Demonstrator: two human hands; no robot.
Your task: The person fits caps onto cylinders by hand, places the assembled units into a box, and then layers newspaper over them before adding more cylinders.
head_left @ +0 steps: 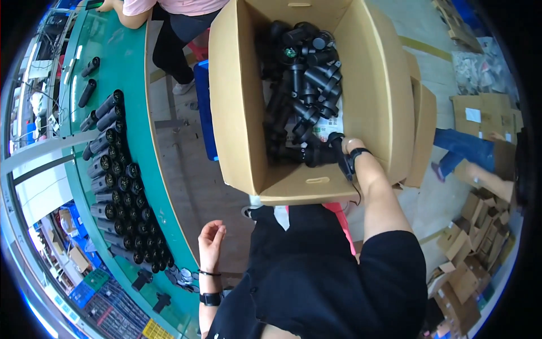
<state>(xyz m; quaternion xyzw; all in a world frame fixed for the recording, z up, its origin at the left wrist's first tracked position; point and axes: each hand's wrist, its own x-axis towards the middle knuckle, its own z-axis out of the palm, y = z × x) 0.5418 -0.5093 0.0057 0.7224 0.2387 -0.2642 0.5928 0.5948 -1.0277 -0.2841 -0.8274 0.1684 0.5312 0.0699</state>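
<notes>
A deep cardboard box [305, 199] stands in front of me, with a heap of black cylindrical plastic parts [324, 79] inside. Some of these have round caps or collars. My right hand [351, 146] reaches in over the near right corner and grips a black part [342, 161]; its fingertips are mostly hidden. A black band circles that wrist, and a thin dark cord hangs close by. Outside the box, at lower left, my left hand [211, 240] is raised with its fingers loosely curled together and nothing visible in them. It wears a black watch and a bracelet.
On the left runs a green workbench [175, 226] bearing rows of black cylinders [121, 192]. A blue crate [204, 110] is beside the box's left wall. A person in pink [175, 5] is at the far bench end. Another person [480, 150] and stacked cartons [468, 243] are at right.
</notes>
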